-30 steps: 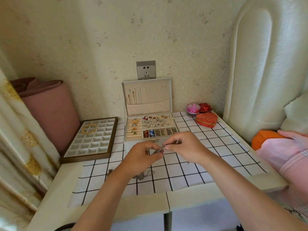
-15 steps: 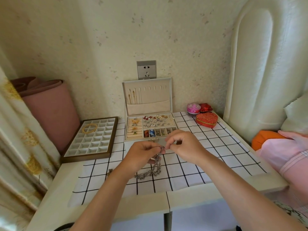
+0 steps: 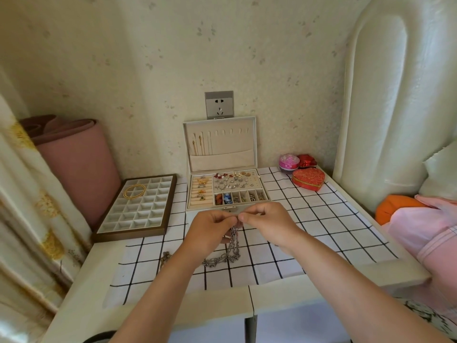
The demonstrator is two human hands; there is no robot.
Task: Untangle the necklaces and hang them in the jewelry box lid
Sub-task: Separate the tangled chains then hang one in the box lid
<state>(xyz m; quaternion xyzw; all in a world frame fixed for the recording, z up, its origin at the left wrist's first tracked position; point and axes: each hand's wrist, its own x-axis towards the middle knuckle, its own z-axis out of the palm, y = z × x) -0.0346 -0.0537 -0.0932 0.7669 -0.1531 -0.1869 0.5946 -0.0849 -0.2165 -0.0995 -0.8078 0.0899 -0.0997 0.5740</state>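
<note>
Checked cloth covers most of our pale table, which stands against a speckled wall. From our head view, both our hands meet just in front of the jewelry box. Our left hand and right hand each have fingers curled in, and their fingertips pinch the top of a silver chain between them. This chain is chunky, with heavy dull-grey links. Several strands hang bunched together from our fingers down to the cloth, where the rest trails off to the left in a loose line near our left forearm. We cannot tell whether it is one necklace or several knotted together. A second, thinner chain lies on the cloth just left of that forearm. Behind our hands the box stands open, with its lid upright against the wall. A few fine gold chains already hang at the lid's left side, their ends tucked behind its pocket. Left of the box sits a tray with a gold necklace in it.
</note>
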